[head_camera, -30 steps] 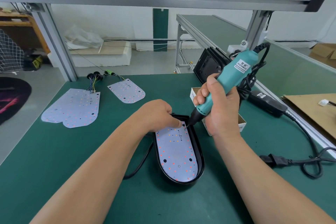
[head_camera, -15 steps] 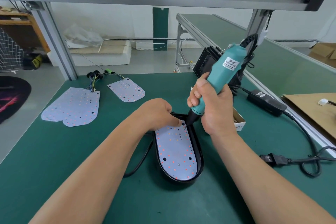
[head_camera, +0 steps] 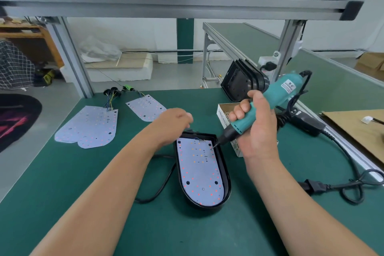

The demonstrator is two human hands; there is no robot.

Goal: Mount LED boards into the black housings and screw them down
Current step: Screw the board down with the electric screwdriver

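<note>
Fingers [head_camera: 239, 113] of the right hand [head_camera: 257, 129] grip a teal electric screwdriver [head_camera: 278, 93] over the green bench [head_camera: 104, 183], where the black housing [head_camera: 225, 170] holds the LED board [head_camera: 197, 168], bit at its upper right edge. Left hand [head_camera: 174, 120] hovers blurred, its fingers unreadable; the screw-down step likely needs the bit held square.

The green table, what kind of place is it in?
Likely a factory workbench for assembling lights: the right hand holds a screwdriver, LED boards lie waiting, and a screw box stands nearby.

White LED bd [head_camera: 197, 172] is seated flat in black housing [head_camera: 222, 170]. Teal screwdriver [head_camera: 278, 93] is tilted, bit at bd's far-right corner. Spare bds [head_camera: 91, 127] are laid flat far left.
</note>
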